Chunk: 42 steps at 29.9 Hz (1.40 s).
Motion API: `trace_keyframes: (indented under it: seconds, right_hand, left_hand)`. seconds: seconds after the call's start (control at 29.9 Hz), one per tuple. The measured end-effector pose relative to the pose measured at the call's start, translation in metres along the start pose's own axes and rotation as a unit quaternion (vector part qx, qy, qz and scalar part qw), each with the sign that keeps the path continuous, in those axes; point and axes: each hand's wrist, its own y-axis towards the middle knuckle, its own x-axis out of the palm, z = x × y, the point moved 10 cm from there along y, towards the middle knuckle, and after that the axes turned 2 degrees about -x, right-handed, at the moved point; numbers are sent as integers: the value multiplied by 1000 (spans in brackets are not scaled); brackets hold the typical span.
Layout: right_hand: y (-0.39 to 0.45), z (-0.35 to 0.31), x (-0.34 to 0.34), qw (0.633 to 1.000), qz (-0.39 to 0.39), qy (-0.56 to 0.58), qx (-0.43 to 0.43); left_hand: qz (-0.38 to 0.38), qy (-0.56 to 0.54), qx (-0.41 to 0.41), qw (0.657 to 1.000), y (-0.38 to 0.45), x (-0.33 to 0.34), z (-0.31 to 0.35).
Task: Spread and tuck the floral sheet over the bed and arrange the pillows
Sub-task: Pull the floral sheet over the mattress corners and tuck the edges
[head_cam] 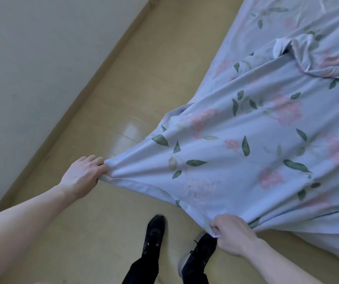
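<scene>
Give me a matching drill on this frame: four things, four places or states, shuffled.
Things:
1. left hand
2. right hand
3. sheet
4. shoes

States:
A. black, on the tan floor
B. pulled taut, bunched at two points
C. grips the sheet's edge near the wall
D. grips the sheet's edge just above the shoes

Pairs: 1-C, 2-D, 3-B, 4-A

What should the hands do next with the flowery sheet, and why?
Probably pull the pale blue floral cotton sheet a little further toward the feet and down over the bed's edge. The left hand and the right hand each grip a bunched bit of its edge, the cloth is stretched between them, and a rumpled fold lies further up, so more pulling may smooth it.
</scene>
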Motion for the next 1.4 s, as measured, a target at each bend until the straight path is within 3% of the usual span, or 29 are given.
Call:
trace_keyframes:
  seconds: [0.07, 0.13, 0.2, 0.27, 0.33, 0.43, 0.6, 0.77, 0.9, 1.04, 1.2, 1.34, 1.4]
  right_hand:
    - [17, 3, 20, 999, -25, 21, 12]
    - [28, 8, 36, 996, -61, 40, 42]
    - [36, 15, 45, 992, -84, 60, 74]
    - [47, 23, 40, 988, -79, 86, 96]
    - [60, 28, 19, 987, -31, 119, 102]
    - [76, 33, -37, 977, 100, 163, 91]
    - [101, 51, -121, 945, 237, 198, 110]
    - [136, 64, -115, 917, 184, 296, 193]
    - [162, 57, -95, 889, 168, 371, 207]
    - [183, 54, -87, 835, 156, 475, 228]
    - [190, 62, -92, 817, 198, 486, 241]
    - [162, 57, -113, 841, 219, 448, 210]
    - [150, 54, -129, 843, 234, 449, 185]
  left_hand:
    - [-59, 22, 4, 998, 2, 42, 6]
    - [-171, 40, 4, 984, 3, 87, 11]
    - [-320, 14, -9, 947, 0, 126, 18]
    - [-383, -38, -39, 922, 11, 140, 28]
    - [-359, -91, -78, 926, 42, 136, 32]
    - [-272, -207, -152, 928, 98, 117, 35]
    - [-164, -397, -245, 869, 188, 75, 46]
    - [-185, -497, -291, 796, 232, 77, 65]
    - [-236, -560, -289, 740, 251, 107, 84]
    - [-176, -630, -311, 690, 274, 109, 79]
    - [-42, -558, -322, 764, 292, 87, 31]
    - [152, -446, -347, 811, 305, 6, -32]
    - [165, -432, -345, 817, 320, -20, -44]
